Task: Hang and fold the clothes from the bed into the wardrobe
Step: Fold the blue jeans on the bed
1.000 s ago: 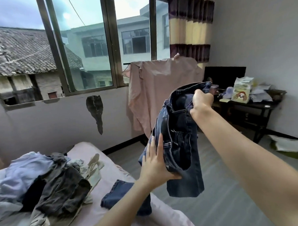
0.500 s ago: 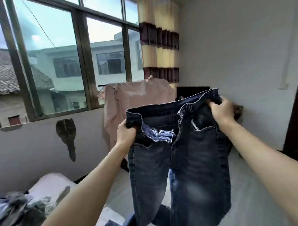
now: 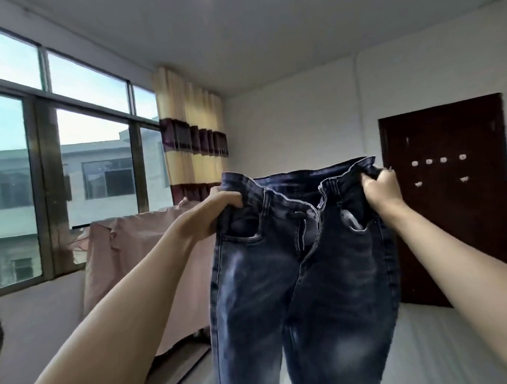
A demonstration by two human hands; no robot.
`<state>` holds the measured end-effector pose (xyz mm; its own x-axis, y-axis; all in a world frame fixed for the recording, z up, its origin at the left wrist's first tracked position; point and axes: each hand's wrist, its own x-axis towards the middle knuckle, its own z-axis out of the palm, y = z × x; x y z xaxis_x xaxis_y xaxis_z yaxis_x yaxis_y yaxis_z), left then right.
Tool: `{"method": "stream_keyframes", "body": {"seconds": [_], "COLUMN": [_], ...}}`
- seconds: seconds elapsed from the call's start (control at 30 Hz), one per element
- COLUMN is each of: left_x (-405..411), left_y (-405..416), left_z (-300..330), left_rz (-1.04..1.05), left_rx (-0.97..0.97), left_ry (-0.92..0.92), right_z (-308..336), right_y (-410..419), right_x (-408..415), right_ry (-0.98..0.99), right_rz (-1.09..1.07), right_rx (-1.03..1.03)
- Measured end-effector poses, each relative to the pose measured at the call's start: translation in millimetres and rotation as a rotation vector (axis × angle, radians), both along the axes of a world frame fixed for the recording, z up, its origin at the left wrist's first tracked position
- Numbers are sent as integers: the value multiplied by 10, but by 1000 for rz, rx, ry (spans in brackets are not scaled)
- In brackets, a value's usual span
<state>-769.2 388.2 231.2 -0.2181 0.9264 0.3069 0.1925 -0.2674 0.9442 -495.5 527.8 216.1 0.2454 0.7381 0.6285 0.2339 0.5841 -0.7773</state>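
Both arms stretched forward, holding dark blue jeans [image 3: 302, 276] up in the air by the waistband, front side facing the camera, fly unzipped, legs hanging down out of frame. Left hand [image 3: 218, 213] grips the waistband's left corner, fingers curled round the denim; right hand [image 3: 381, 189] pinches the right corner, fingers bunched into the fabric. Behind the jeans on the left, pink cloth [image 3: 139, 260] draped over a rack. Further back: large window [image 3: 59, 171], striped curtain [image 3: 192, 142], dark brown door [image 3: 450, 200] in the white wall.
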Motion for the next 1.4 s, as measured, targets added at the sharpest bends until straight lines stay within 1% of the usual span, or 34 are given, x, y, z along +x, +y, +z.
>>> {"method": "stream_keyframes", "body": {"seconds": [0.03, 0.07, 0.1, 0.17, 0.23, 0.3, 0.33, 0.37, 0.4, 0.47, 0.5, 0.53, 0.63, 0.77, 0.83, 1.0, 1.07, 1.13, 1.2, 1.23, 1.3, 1.37, 1.4], "left_x": [50, 99, 182, 355, 494, 568, 583, 571, 548, 473, 453, 426, 416, 492, 541, 714, 768, 802, 815, 824, 844, 838, 816], "left_y": [25, 47, 106, 241, 354, 404, 426, 451, 477, 536, 577, 604, 676, 709, 718, 615, 538, 469, 392, 350, 256, 194, 172], "left_z": [-82, -152, -211, -245, -163, -19, 34, 52, 32, -139, -281, -419, -765, -1010, -1077, -1268, -1379, -1507, -1637, -1704, -1844, -1965, -2031], "left_rz": [-55, -67, -43, 123, 311, 430, 463, 481, 488, 461, 430, 404, 357, 416, 414, 241, 193, 139, 106, 90, 64, 83, 118], "left_rx": [-53, -66, -35, 157, 359, 481, 506, 492, 433, 244, 151, 69, -100, -215, -259, -383, -444, -499, -540, -545, -528, -500, -491], "left_ry": [34, 83, 127, 177, 224, 266, 270, 277, 314, 445, 480, 482, 421, 393, 301, -33, -139, -230, -306, -345, -382, -338, -292], "right_z": [-76, -131, -162, -120, -27, 27, 30, 9, -34, -160, -250, -341, -565, -768, -893, -1302, -1438, -1553, -1669, -1736, -1878, -1977, -2017], "right_y": [29, 56, 70, 66, 53, 52, 64, 85, 124, 214, 243, 261, 255, 217, 202, 93, 9, -89, -166, -198, -259, -307, -336], "right_x": [93, 154, 226, 311, 378, 426, 456, 494, 552, 661, 721, 741, 708, 686, 667, 545, 516, 487, 445, 420, 377, 378, 401], "right_ry": [2, 2, 4, 12, 44, 83, 76, 26, -58, -262, -335, -361, -343, -276, -188, 96, 195, 273, 304, 283, 162, -71, -237], "right_rz": [-17, -32, -50, -108, -231, -340, -362, -360, -338, -252, -199, -149, -76, -18, 1, 78, 134, 202, 274, 322, 407, 410, 375], "right_rx": [-30, -44, -46, -22, 24, 132, 190, 208, 168, -31, -117, -157, -215, -388, -459, -609, -685, -748, -781, -792, -792, -724, -681]}}
